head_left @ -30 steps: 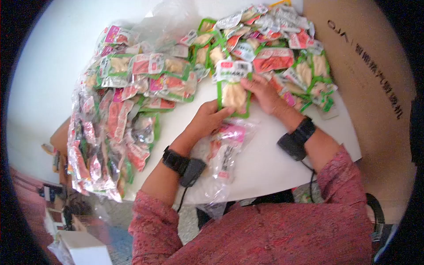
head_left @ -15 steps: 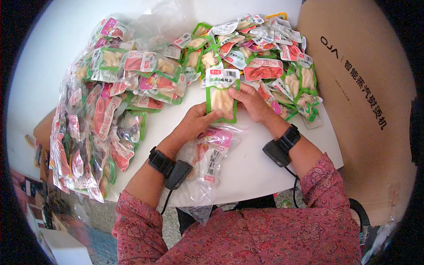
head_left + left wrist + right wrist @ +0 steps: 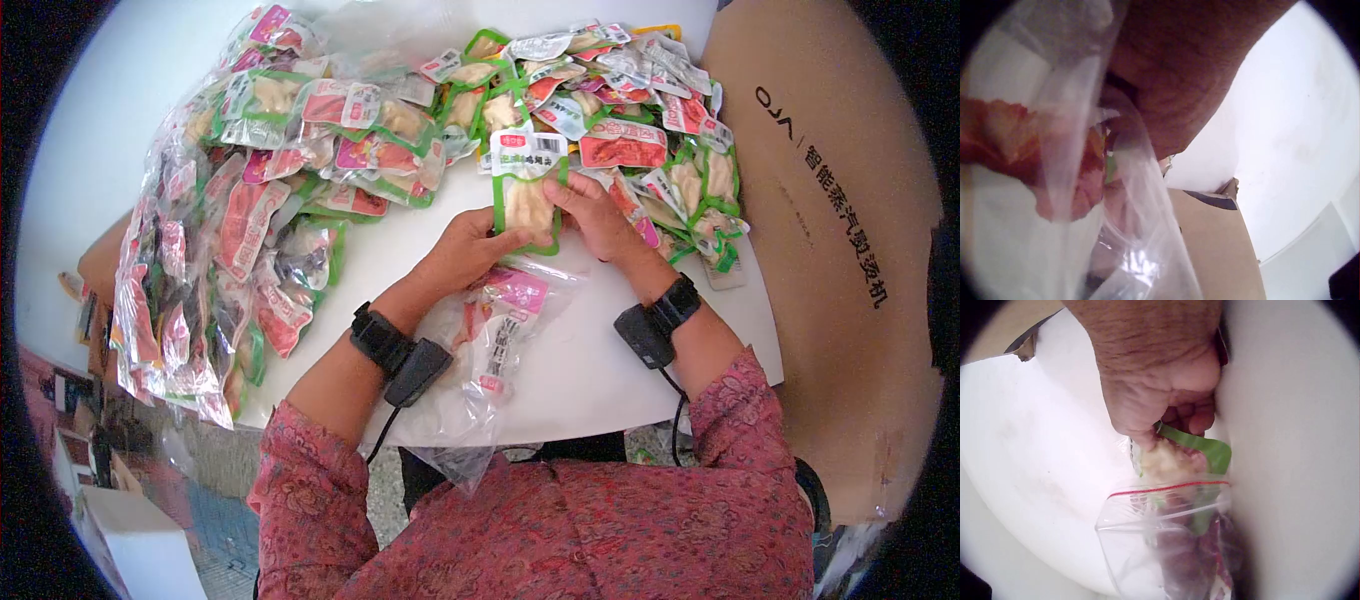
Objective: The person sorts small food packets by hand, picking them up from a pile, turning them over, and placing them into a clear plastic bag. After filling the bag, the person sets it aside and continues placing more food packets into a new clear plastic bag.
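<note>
A vacuum-sealed food packet (image 3: 527,205), green-edged with a white label and barcode and pale meat showing, is held upright between both hands. My left hand (image 3: 465,248) grips its lower left edge, thumb across the front. The right hand (image 3: 598,218) pinches its right side, thumb on the front; the right wrist view shows this packet's green edge (image 3: 1210,447) under the fingers. Below the hands lies a clear zip bag (image 3: 455,400) with a pink-and-white packet (image 3: 505,320) inside. In the left wrist view the bag's clear film (image 3: 1147,219) partly covers the left hand (image 3: 1166,81).
Large clear bags of packets (image 3: 240,225) fill the left of the white table (image 3: 610,370). A loose pile of similar packets (image 3: 625,145) lies beyond the right hand. A tall cardboard box (image 3: 830,350) borders the right side.
The head view has shifted slightly. Both hands keep hold of the same green-edged packet, with little change in grip; the zip bag stays below them.
</note>
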Available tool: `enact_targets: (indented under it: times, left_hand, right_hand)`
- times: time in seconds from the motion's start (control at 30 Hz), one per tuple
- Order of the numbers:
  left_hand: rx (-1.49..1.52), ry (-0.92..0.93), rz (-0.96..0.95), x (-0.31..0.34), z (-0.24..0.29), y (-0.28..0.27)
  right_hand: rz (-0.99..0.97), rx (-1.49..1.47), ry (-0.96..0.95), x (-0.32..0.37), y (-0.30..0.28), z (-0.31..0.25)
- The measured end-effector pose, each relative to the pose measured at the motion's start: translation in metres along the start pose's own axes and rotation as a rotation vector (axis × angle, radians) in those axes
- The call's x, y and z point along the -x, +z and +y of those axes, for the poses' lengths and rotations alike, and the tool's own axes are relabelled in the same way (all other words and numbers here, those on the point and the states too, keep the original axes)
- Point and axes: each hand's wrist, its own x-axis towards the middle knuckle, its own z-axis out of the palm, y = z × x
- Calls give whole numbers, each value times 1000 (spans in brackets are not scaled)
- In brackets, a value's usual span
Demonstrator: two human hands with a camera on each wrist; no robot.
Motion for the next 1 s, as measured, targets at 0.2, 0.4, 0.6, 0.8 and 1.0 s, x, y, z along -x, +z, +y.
enact_targets:
  times: [0.2,0.4,0.6,0.8,1.0]
  left_hand:
    - [11,-81,109,2,0,-2]
    - [136,-77,104,-1,-6,-5]
    - [157,-103,97,-4,-9,-2]
    - [141,-98,106,0,0,-3]
    - [113,-83,114,-1,-4,-3]
  right_hand:
    - [-35,23,19,-1,-2,1]
    - [-16,81,5,-3,-3,1]
    - [-13,198,3,4,-1,-9]
    - [-76,185,-29,-1,-2,-5]
    - [-52,129,2,-2,-3,-2]
